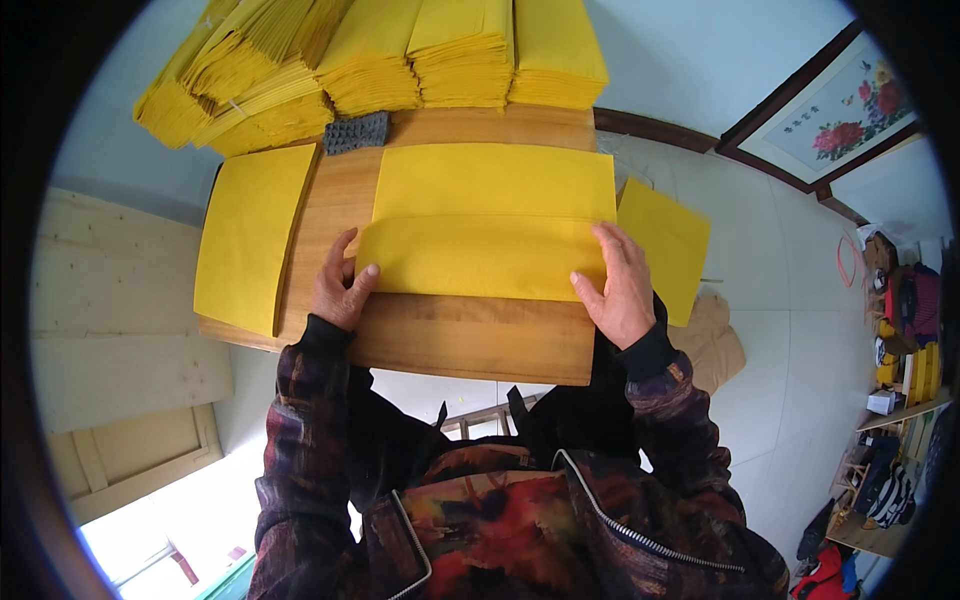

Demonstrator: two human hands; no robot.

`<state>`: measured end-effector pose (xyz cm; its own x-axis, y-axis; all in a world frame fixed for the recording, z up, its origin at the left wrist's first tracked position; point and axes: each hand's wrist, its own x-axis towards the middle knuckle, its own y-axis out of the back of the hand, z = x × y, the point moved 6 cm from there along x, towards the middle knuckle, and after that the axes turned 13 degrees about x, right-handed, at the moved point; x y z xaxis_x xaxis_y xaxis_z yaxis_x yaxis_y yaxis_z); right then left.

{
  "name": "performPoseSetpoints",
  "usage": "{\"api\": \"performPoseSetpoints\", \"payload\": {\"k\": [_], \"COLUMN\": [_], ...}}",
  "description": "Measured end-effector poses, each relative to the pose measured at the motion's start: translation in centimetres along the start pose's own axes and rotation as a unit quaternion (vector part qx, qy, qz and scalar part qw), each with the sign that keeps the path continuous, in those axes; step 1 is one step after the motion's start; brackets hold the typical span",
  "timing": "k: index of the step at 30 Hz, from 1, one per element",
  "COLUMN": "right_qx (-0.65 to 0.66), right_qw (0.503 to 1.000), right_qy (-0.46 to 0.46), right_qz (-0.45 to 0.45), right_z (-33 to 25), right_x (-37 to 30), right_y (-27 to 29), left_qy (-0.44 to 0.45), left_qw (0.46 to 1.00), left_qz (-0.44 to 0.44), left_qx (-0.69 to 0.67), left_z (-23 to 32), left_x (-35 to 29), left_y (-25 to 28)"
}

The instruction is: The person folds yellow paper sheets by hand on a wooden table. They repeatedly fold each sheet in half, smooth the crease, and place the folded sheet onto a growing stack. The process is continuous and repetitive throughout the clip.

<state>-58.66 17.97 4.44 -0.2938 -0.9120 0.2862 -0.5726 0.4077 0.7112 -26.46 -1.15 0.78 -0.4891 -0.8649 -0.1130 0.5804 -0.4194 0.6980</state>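
Note:
A yellow paper sheet [490,185] lies in front of me on the wooden table, and its near part [480,258] is folded over in a wide band. My left hand [342,285] is at the band's left edge, its thumb and fingers apart and the thumb tip at the paper. At the right edge, my right hand [622,285] has its fingers stretched along the side and its thumb spread over the near corner. Neither hand is closed round the paper. What lies beneath the band is hidden.
Tall stacks of yellow paper [460,60] line the table's far side. Near them sits a dark grey textured block [357,132]. A yellow pile [255,240] lies at the left of the wooden table [480,335], and another yellow sheet [670,250] shows beyond its right edge.

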Motion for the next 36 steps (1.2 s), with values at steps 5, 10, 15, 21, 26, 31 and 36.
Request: {"api": "performPoseSetpoints", "payload": {"k": [5, 10, 15, 21, 26, 31, 36], "right_qx": [-0.025, -0.032, -0.044, 0.065, 0.03, -0.008, 0.091], "right_qw": [1.0, 0.998, 0.996, 0.995, 0.995, 0.997, 0.988], "right_qy": [-0.006, -0.058, -0.059, 0.055, 0.085, 0.077, 0.005], "right_qz": [0.014, 0.007, 0.048, 0.047, -0.05, -0.026, 0.121], "right_z": [0.4, 1.3, 1.4, -2.6, -3.8, -2.0, 1.5], "right_x": [0.8, 2.1, 3.5, 0.3, -1.4, -0.3, -0.7], "right_y": [-0.2, -0.2, 0.8, 2.0, -0.5, -0.5, 2.1], "left_qy": [-0.023, -0.008, 0.01, -0.017, -0.007, -0.031, -0.026], "left_qw": [0.996, 0.997, 0.997, 0.994, 0.996, 0.995, 0.995], "left_qz": [0.018, 0.02, 0.019, 0.037, 0.021, 0.038, 0.043], "left_qx": [-0.087, -0.071, -0.075, -0.105, -0.084, -0.082, -0.086], "left_z": [0.2, -0.2, -0.6, -0.5, -0.6, -0.6, -0.7], "left_x": [0.0, 0.1, 0.2, 0.3, 0.2, 0.5, 0.3], "left_y": [-0.5, -0.6, -0.8, -1.0, -0.9, -0.9, -1.0]}}
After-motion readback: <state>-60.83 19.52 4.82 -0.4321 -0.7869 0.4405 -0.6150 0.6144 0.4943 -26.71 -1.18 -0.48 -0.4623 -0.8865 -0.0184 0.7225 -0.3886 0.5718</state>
